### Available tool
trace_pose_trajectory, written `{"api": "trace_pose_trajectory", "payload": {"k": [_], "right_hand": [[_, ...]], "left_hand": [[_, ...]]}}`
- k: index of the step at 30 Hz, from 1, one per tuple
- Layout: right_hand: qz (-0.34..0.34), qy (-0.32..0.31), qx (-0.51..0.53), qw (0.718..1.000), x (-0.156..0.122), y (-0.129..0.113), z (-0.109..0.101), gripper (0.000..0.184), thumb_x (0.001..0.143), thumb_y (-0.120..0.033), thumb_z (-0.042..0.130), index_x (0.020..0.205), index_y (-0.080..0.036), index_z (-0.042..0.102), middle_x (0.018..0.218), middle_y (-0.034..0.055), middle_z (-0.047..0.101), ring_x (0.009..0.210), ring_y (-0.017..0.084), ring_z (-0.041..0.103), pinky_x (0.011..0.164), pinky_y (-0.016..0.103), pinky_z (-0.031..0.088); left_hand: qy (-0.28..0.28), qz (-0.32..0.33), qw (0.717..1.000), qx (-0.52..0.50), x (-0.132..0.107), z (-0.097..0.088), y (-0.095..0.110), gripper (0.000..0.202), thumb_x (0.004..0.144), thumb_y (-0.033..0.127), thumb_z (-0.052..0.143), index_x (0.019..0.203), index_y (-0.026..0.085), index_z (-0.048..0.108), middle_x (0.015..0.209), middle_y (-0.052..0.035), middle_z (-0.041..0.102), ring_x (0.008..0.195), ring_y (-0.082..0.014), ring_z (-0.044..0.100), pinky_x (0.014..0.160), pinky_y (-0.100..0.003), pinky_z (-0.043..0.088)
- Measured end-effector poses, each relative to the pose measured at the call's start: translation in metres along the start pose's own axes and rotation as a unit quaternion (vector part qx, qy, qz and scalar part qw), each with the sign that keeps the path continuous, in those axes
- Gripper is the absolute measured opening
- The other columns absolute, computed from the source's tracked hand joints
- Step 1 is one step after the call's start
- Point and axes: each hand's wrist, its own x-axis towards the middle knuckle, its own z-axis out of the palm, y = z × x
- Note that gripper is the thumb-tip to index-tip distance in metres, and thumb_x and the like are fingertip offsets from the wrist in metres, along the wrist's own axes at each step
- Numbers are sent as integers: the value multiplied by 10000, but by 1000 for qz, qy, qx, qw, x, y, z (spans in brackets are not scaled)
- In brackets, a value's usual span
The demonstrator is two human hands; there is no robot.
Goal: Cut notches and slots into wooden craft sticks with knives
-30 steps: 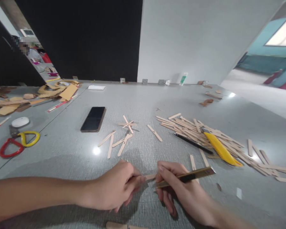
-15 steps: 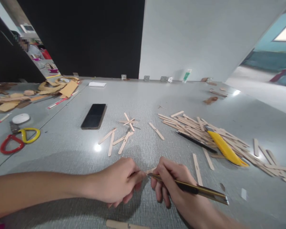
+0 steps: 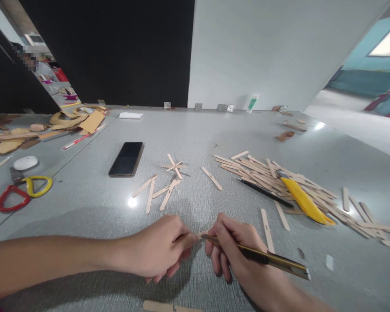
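Scissors (image 3: 29, 185) and phone (image 3: 126, 159) lie at the left of the surface (image 3: 94, 216), both unmoved. Right of the phone, the star of crossed sticks (image 3: 174, 166) is likewise undisturbed. The left hand (image 3: 162, 249) keeps its grip: thumb and finger pinched closed on one end of a stick (image 3: 205, 233), which sits between the two hands. The knife (image 3: 273, 260) has changed: a second ago its rear end stood higher; it now slopes down to the right, its tip at the stick beside the left fingertips. I judge the blade to be in working position; depth of contact cannot be determined. The right hand (image 3: 240, 242) has its grip closed round the knife; whether it also touches the stick is unclear. Farther right, the stick pile (image 3: 256, 171) and yellow cutter (image 3: 307, 201) remain untouched.
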Motion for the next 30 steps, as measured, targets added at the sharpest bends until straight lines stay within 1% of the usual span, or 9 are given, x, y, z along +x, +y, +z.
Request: {"api": "trace_pose_trajectory", "payload": {"k": [7, 11, 14, 17, 19, 23, 26, 28, 30], "right_hand": [[0, 1, -22, 1000, -3, 0, 1, 518, 1119, -558, 364, 807, -215, 596, 573, -18, 655, 444, 83, 525, 452, 206, 445], [1, 1, -23, 1000, -2, -3, 1, 515, 1121, -562, 348, 815, -221, 582, 580, -24, 653, 441, 87, 514, 447, 220, 429], [-4, 0, -44, 999, -2, -6, 0, 505, 1130, -541, 337, 809, -228, 570, 553, -42, 614, 473, 97, 534, 528, 252, 449], [-10, 5, -114, 993, -2, -9, -3, 487, 1129, -499, 366, 754, -235, 532, 566, -51, 552, 521, 110, 502, 572, 291, 395], [-8, 3, -153, 988, -1, -11, -6, 485, 1124, -477, 378, 720, -238, 498, 613, -38, 555, 563, 128, 476, 583, 314, 354], [8, -33, -144, 989, 7, -15, -12, 498, 1128, -492, 336, 722, -247, 490, 653, -16, 568, 649, 170, 487, 674, 353, 381], [-4, -59, -132, 990, 17, -18, -14, 498, 1117, -496, 377, 701, -250, 499, 650, -4, 563, 749, 199, 527, 768, 373, 416], [-4, -82, -113, 990, 24, -19, -16, 495, 1113, -487, 389, 693, -246, 496, 621, -13, 550, 664, 174, 518, 716, 346, 445], [9, -108, -83, 991, 30, -18, -17, 523, 1114, -506, 347, 686, -240, 488, 569, -27, 528, 501, 127, 450, 546, 291, 425]], "left_hand": [[-1, 8, 1000, 0, -1, 0, -2, 446, 1068, 444, 436, 699, 199, 486, 484, 54, 494, 297, -73, 417, 249, -133, 315], [-1, 11, 1000, 5, -1, 0, -3, 462, 1073, 473, 409, 709, 201, 495, 485, 51, 491, 296, -77, 411, 248, -139, 312], [0, 19, 1000, 11, -1, 0, -3, 449, 1066, 464, 420, 710, 202, 497, 489, 51, 493, 299, -78, 414, 251, -139, 313], [3, 24, 1000, 17, 0, 0, -5, 436, 1056, 455, 439, 705, 202, 494, 489, 52, 495, 301, -79, 418, 258, -142, 322], [8, 25, 999, 21, 0, 1, -6, 416, 1053, 455, 440, 727, 204, 501, 484, 55, 493, 300, -81, 414, 258, -143, 315], [30, 33, 999, 26, -1, 4, -9, 426, 1065, 463, 401, 743, 201, 492, 480, 50, 485, 308, -71, 406, 275, -132, 292], [38, 38, 998, 33, -2, 6, -11, 455, 1080, 468, 356, 732, 199, 474, 490, 45, 486, 319, -62, 403, 297, -127, 299], [41, 44, 998, 35, -3, 7, -12, 450, 1082, 472, 354, 749, 200, 486, 491, 48, 484, 322, -65, 401, 303, -132, 307], [42, 50, 997, 39, -4, 8, -13, 435, 1078, 476, 374, 768, 199, 503, 490, 48, 485, 324, -72, 412, 301, -139, 313]]}}
